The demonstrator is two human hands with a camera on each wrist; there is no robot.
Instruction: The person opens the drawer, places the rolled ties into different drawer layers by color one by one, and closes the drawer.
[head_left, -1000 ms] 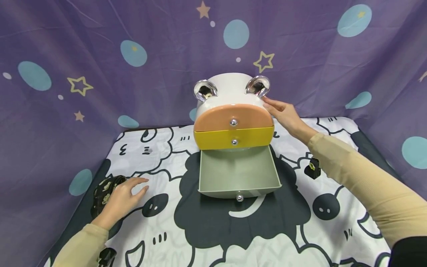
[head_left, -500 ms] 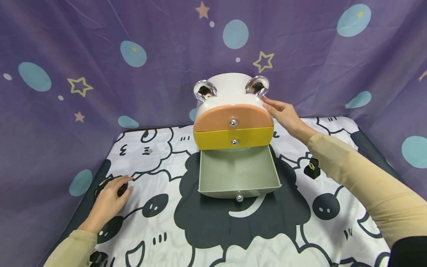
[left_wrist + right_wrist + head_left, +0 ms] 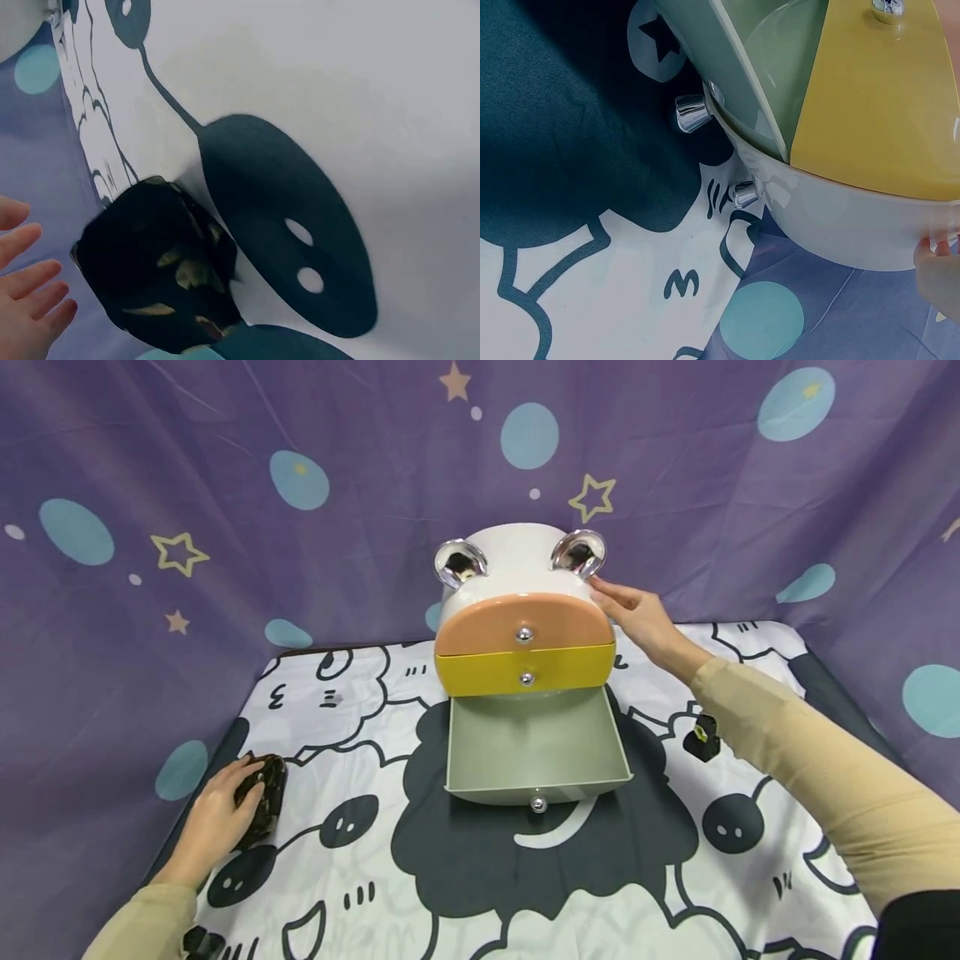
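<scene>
A small white drawer cabinet (image 3: 517, 553) with silver eye-like ornaments stands on the table. Its peach drawer (image 3: 480, 631) and yellow drawer (image 3: 480, 672) are closed; the grey-green bottom drawer (image 3: 536, 743) is pulled out, with nothing in it. My right hand (image 3: 647, 625) rests its fingertips on the cabinet's right side, as the right wrist view also shows. At the table's left edge, my left hand (image 3: 213, 818) is beside and partly over a black, pouch-like thing with gold leaf patterns (image 3: 165, 270). Its fingers (image 3: 37, 277) look spread apart; contact cannot be told.
A black-and-white cartoon cloth (image 3: 375, 860) covers the table. Behind and beside it hangs a purple curtain (image 3: 375, 527) with stars and dots. A small dark object with a yellow-green mark (image 3: 702, 739) lies under the right forearm.
My left hand has moved left and slightly down, to the black patterned thing, which now lies turned differently. My right hand and the cabinet have stayed put.
</scene>
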